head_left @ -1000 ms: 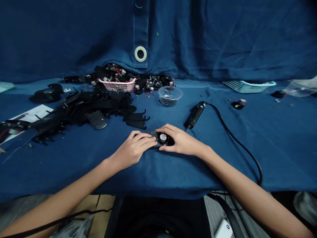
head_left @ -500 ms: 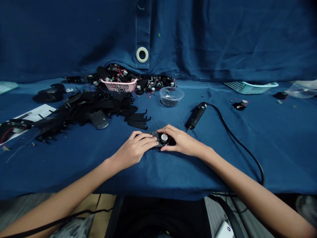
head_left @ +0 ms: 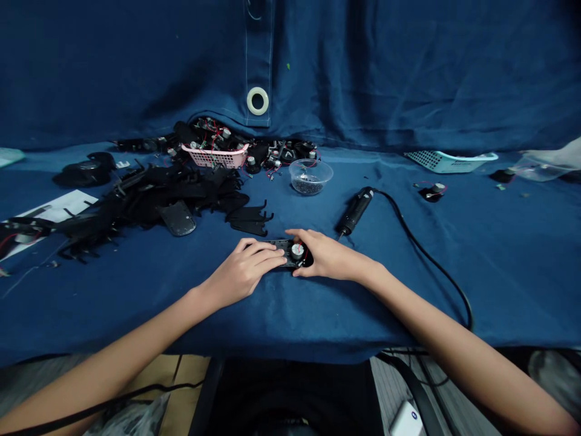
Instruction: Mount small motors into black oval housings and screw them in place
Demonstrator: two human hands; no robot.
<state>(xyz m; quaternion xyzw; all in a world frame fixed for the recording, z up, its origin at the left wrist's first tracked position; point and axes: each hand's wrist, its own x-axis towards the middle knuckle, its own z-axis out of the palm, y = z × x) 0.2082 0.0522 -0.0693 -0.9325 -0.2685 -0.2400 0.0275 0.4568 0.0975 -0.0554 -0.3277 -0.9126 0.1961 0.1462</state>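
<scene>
A black plastic housing [head_left: 285, 245] with a round silver motor [head_left: 297, 251] and red wires lies on the blue cloth, between my hands. My left hand [head_left: 245, 269] grips its left part, fingers laid over the top. Around its right end curve the thumb and fingers of my right hand [head_left: 329, 254], close beside the motor. A black electric screwdriver [head_left: 356, 212] rests just beyond my right hand, its cable running right. Behind the housing stands a clear round bowl [head_left: 311, 177] with small dark screws inside.
Black plastic parts [head_left: 177, 194] are heaped at the left, near a white paper [head_left: 72, 206]. A pink basket [head_left: 218, 158] of wired parts stands at the back. Further right are a turquoise basket [head_left: 454, 162] and a loose motor part [head_left: 433, 192].
The whole view has shifted slightly, so things on the table appear a little further left. My right hand's fingers have opened slightly around the housing's end; my left hand keeps its hold.
</scene>
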